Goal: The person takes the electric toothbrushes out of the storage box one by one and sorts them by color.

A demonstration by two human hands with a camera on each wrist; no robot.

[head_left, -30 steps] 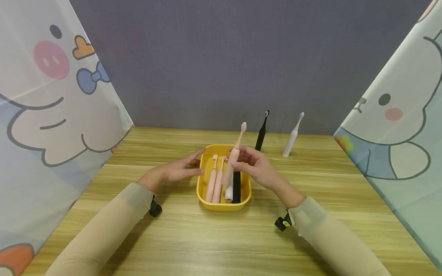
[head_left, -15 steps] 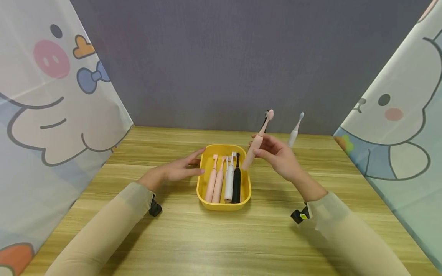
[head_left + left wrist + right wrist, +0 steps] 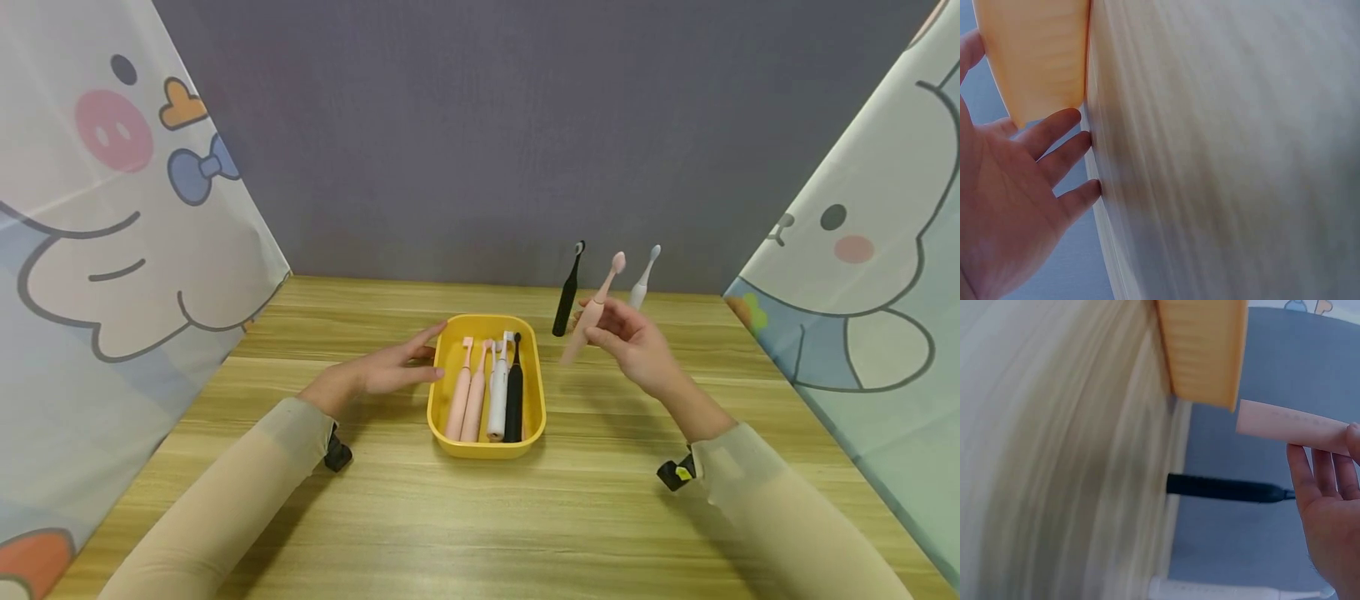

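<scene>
In the yellow tray (image 3: pixel 534 392) four toothbrushes (image 3: pixel 489 392), left hand (image 3: pixel 378 371) flat beside it, right hand (image 3: pixel 637 346) grip pinching a pink toothbrush (image 3: pixel 592 317).

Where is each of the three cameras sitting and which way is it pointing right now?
Head: worn high, looking forward and down at the wooden table; both sleeved arms, left hand and right hand show.
Left wrist: beside the left hand, facing the yellow tray; palm and fingers show.
Right wrist: beside the right hand, facing the pink toothbrush, black toothbrush and white toothbrush.
Shared: all three show the yellow tray; head and right wrist share the pink toothbrush.
</scene>
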